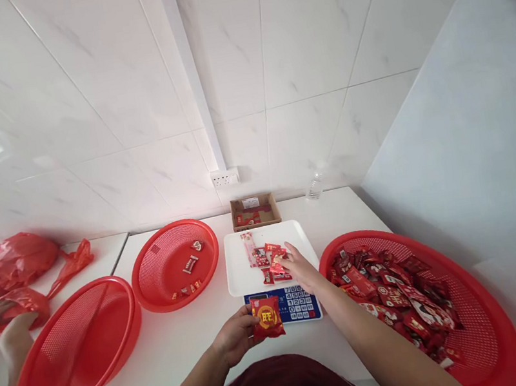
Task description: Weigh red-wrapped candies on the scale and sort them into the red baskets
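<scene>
My left hand (236, 336) holds a red square packet (266, 317) with a yellow emblem, low in front of the scale's blue keypad (300, 304). Over the white scale tray (239, 274), my right hand (295, 265) has its fingers closed on a small red packet (277, 260). Several small red packets (261, 256) and a pale pink strip packet (249, 248) lie on the tray beside that hand. The large red basket (495, 312) at the right is heaped with red wrapped snacks (392, 296).
A red basket (171, 233) left of the scale holds several small snacks; another red basket (89, 337) leans further left. Behind the tray are a cardboard box (257, 224) and a clear bottle (314, 187). At far left, a person's arms (14, 342) reach near red bags (24, 259).
</scene>
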Demonstrator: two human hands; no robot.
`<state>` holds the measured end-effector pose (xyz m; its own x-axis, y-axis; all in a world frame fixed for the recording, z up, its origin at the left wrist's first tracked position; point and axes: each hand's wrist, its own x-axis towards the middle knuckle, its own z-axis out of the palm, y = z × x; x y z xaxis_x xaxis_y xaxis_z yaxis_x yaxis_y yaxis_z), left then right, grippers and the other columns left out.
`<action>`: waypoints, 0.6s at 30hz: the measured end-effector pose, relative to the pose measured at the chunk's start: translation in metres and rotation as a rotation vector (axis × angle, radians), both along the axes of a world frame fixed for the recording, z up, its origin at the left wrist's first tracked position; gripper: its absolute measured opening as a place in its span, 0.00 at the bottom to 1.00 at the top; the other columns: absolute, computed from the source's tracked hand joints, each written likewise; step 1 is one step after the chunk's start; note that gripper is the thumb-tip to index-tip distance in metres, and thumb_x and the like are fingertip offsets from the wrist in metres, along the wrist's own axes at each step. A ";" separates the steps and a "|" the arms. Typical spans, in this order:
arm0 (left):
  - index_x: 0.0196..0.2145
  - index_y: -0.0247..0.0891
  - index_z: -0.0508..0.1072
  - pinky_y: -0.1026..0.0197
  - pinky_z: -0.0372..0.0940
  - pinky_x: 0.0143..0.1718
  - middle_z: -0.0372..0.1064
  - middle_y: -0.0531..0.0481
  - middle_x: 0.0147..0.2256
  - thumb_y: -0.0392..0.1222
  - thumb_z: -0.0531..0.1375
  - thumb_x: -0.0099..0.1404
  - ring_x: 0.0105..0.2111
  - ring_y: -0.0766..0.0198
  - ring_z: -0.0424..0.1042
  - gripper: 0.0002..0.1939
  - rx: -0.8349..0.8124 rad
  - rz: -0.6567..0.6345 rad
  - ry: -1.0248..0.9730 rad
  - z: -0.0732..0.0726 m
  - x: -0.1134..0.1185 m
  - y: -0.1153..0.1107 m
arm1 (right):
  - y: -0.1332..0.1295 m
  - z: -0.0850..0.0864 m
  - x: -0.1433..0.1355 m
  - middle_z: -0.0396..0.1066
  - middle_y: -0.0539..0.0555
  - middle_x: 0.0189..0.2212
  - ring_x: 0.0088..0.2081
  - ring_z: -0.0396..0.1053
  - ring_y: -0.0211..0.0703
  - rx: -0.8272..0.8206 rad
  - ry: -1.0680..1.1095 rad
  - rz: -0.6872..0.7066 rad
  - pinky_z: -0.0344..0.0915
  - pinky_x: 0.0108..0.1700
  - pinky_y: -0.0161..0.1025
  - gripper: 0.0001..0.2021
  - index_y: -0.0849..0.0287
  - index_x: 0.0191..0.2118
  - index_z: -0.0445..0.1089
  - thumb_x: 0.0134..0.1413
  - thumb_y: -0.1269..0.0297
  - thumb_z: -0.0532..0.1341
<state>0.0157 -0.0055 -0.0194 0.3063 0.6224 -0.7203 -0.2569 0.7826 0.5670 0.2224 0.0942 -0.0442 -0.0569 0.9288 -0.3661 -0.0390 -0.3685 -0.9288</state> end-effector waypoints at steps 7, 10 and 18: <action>0.43 0.37 0.66 0.63 0.64 0.38 0.73 0.44 0.42 0.35 0.64 0.52 0.38 0.62 0.74 0.20 0.051 0.129 0.104 0.002 -0.001 0.023 | -0.020 -0.037 0.027 0.63 0.61 0.55 0.55 0.63 0.49 0.337 -0.458 -0.084 0.65 0.52 0.49 0.25 0.58 0.57 0.59 0.52 0.60 0.53; 0.43 0.36 0.65 0.62 0.65 0.41 0.72 0.42 0.43 0.37 0.64 0.53 0.39 0.62 0.74 0.20 0.098 0.222 0.197 -0.001 -0.005 0.039 | -0.043 -0.050 0.046 0.67 0.60 0.50 0.51 0.66 0.50 0.506 -0.638 -0.144 0.66 0.50 0.51 0.19 0.58 0.51 0.64 0.54 0.61 0.51; 0.61 0.37 0.51 0.51 0.52 0.59 0.52 0.37 0.62 0.42 0.61 0.56 0.62 0.51 0.51 0.38 0.541 -0.080 0.815 -0.019 0.001 0.052 | -0.088 -0.064 0.070 0.69 0.61 0.46 0.49 0.66 0.50 0.608 -0.806 -0.178 0.63 0.54 0.53 0.16 0.59 0.48 0.67 0.57 0.61 0.50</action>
